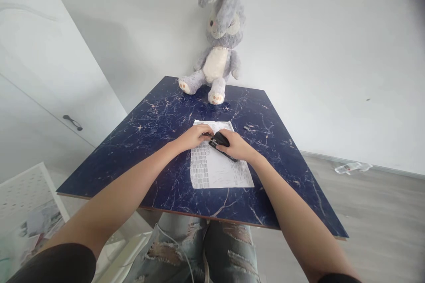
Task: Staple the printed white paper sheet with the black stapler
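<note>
A black stapler lies slantwise over a printed sheet of paper, its front end pointing to the upper left. My right hand is wrapped round the stapler's body from the right. At the stapler's front end, the bent fingers of my left hand close on it from the left. Exactly what the left fingertips grip is partly hidden. The paper rests flat on the dark blue marbled table, with rows of small print down its left side.
A grey plush rabbit sits at the table's back against the wall. A small dark piece lies right of the paper. White cabinet and perforated white rack stand left. A clear plastic item lies on the floor, right.
</note>
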Demonstrator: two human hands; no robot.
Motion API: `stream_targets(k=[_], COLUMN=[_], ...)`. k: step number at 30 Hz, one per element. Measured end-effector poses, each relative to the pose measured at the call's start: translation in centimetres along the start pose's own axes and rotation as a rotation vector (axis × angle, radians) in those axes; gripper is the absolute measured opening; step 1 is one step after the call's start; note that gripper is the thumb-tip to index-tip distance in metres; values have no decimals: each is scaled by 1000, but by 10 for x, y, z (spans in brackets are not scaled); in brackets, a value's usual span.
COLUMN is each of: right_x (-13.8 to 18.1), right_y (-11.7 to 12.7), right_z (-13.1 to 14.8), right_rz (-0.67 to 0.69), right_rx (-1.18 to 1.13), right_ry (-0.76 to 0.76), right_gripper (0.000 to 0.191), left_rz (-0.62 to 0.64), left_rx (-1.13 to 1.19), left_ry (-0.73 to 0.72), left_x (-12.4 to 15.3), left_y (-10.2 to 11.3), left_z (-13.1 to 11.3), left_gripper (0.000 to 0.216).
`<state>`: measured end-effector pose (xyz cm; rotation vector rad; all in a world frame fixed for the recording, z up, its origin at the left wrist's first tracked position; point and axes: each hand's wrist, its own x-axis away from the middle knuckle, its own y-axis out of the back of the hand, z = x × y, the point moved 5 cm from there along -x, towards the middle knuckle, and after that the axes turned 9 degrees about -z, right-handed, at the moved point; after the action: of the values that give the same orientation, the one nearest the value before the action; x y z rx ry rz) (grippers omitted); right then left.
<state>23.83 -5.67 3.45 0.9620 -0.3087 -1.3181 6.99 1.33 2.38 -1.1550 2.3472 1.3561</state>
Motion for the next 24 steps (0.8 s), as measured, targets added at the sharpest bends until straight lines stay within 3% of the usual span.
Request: stream_targets(k=[11, 24], right_x=[0, 0], right_y=[1, 3], right_z=[3, 8], right_rz=[-4, 15], right_rx=[4, 15], right_ry=[6, -8], right_gripper=[18, 16], left_rz=[8, 136], left_rx=[16, -139], left_ry=[10, -206], left_x=[-1, 5], left_y=[-2, 14], left_z=[-2, 6], left_gripper=[8, 26])
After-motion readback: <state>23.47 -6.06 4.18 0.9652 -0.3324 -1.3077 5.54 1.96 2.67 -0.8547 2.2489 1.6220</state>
